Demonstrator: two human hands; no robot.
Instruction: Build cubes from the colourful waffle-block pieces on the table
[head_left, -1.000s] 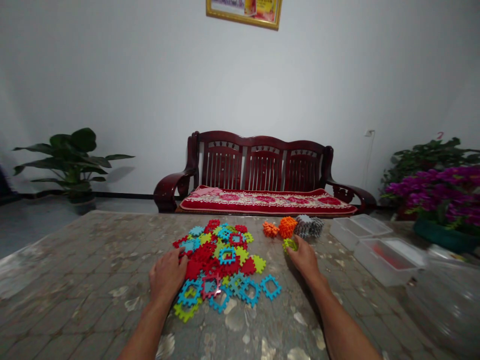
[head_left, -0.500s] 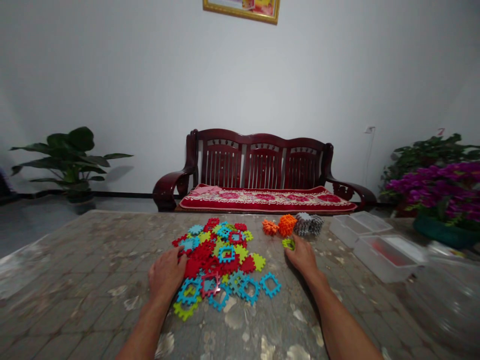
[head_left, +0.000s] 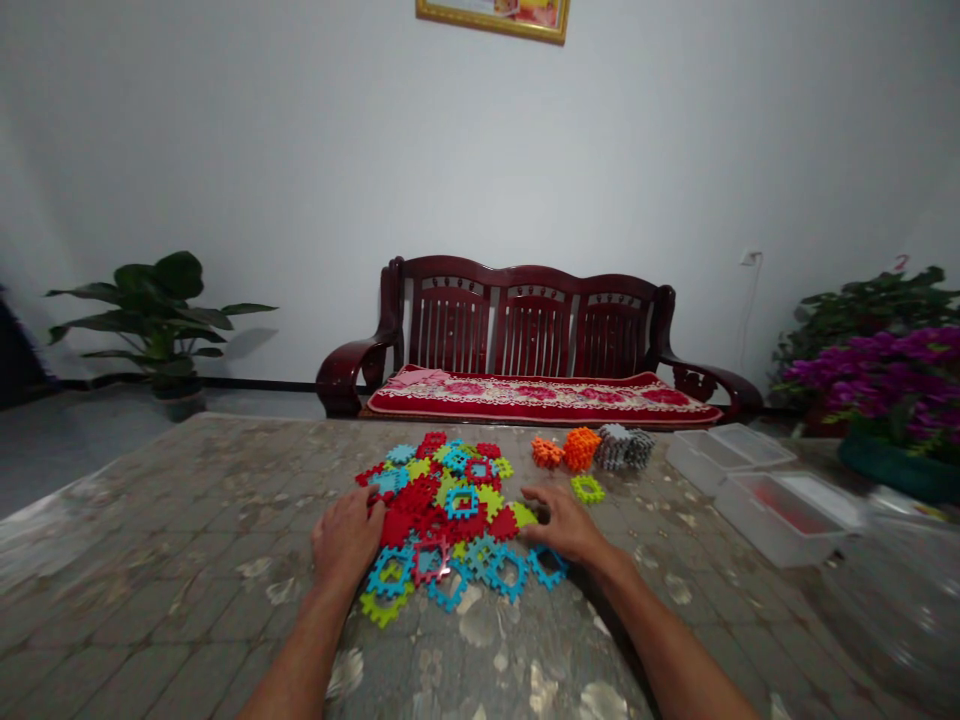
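A loose pile of toothed plastic building tiles [head_left: 411,497] in red, blue and yellow-green lies on the table. My left hand [head_left: 347,535] rests against the pile's left edge, fingers slightly apart and holding nothing that I can see. At the pile's right side is my right hand [head_left: 564,525], open, with thumb and fingers spread around the edge of a yellow-green tile [head_left: 523,514]. A blue frame tile [head_left: 547,567] lies just below that hand. Farther back, a yellow-green frame tile [head_left: 587,489] lies by itself in front of the sorted stacks.
Behind the lone tile stand small orange pieces [head_left: 547,453], an orange stack [head_left: 581,449] and grey stacks [head_left: 613,447]. Clear plastic boxes [head_left: 780,520] occupy the table's right side, near a pot of purple flowers [head_left: 885,385]. A wooden bench [head_left: 532,320] stands beyond the table [head_left: 247,500].
My right hand has let go of the yellow-green frame tile near the stacks and moved left to the pile. The left hand stays at the pile's left edge. The view has shifted slightly.
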